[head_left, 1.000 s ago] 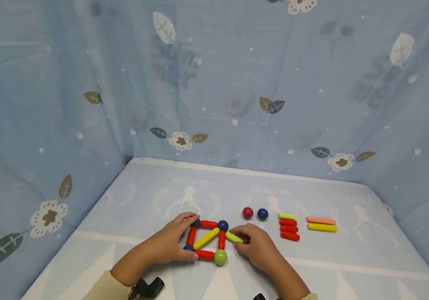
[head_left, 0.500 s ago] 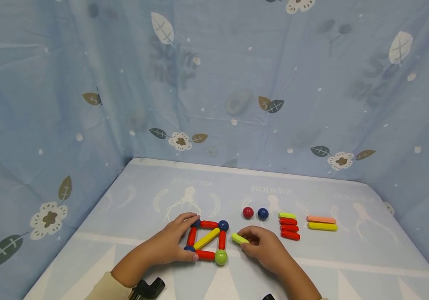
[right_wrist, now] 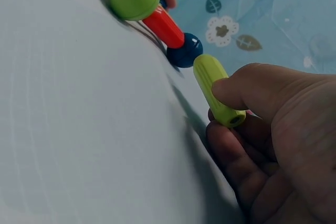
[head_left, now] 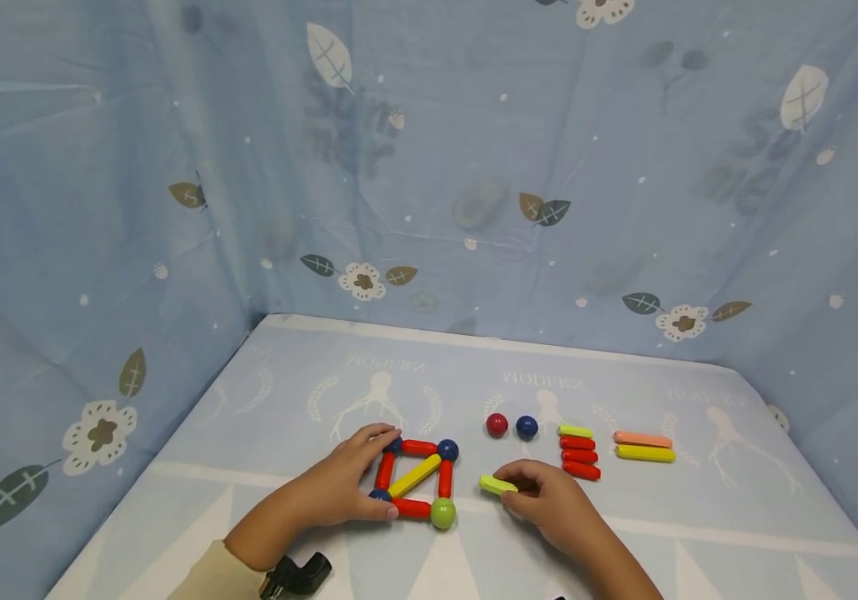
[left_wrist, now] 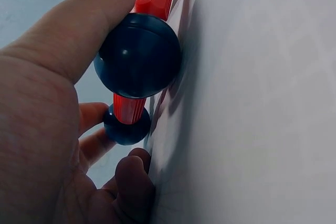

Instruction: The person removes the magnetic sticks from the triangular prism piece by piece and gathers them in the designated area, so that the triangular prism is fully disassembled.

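Observation:
A square frame of red magnetic rods (head_left: 445, 479) with balls at its corners lies on the table, a yellow rod (head_left: 414, 477) running diagonally inside it. Three corner balls are blue and one is a green ball (head_left: 443, 513). My left hand (head_left: 342, 483) holds the frame's left side, thumb at the near blue ball (left_wrist: 139, 56) and fingers at the far blue ball (left_wrist: 127, 127). To the right of the frame, my right hand (head_left: 549, 502) pinches a lime-green rod (right_wrist: 214, 90) between thumb and fingers, apart from the frame.
Behind my right hand sit a red ball (head_left: 497, 425) and a loose blue ball (head_left: 527, 427). Farther right lie a stack of loose red rods (head_left: 579, 457) with a lime rod (head_left: 575, 431), then an orange rod (head_left: 642, 439) and a yellow rod (head_left: 645, 453). A patterned curtain (head_left: 429, 167) surrounds the table.
My right hand has drawn back to the right with the lime-green rod, away from the frame's far right blue ball. The left hand stays on the frame.

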A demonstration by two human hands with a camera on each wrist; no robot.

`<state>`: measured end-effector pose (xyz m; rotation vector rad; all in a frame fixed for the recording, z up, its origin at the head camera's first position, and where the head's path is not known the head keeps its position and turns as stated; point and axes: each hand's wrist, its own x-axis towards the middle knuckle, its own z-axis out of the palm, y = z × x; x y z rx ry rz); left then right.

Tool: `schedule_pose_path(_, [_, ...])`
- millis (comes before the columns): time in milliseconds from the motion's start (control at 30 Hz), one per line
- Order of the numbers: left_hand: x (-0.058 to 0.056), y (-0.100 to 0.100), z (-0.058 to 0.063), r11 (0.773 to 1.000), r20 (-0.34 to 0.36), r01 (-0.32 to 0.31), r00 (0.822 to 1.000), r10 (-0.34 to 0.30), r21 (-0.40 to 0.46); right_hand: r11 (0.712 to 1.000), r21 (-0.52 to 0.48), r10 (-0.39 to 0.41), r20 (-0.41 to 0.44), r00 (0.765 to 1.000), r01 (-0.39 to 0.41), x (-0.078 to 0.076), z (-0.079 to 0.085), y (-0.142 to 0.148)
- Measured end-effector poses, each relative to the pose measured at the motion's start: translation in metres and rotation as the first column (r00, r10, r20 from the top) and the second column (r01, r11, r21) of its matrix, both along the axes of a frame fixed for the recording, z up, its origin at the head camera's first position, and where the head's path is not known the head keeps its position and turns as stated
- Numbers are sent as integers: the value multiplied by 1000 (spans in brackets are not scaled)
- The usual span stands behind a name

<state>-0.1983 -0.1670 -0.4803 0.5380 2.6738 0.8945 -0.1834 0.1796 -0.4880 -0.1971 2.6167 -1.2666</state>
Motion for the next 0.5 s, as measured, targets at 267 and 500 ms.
schedule_pose_path(267, [2, 0, 1, 1000, 7, -13, 1000, 13, 3, 998, -19, -62, 0, 998, 62, 4, 0, 9])
schedule_pose_path(500, [2, 1, 3, 1000, 7, -7, 1000, 7, 3, 992, -13, -121, 15, 992, 122, 9, 0, 17])
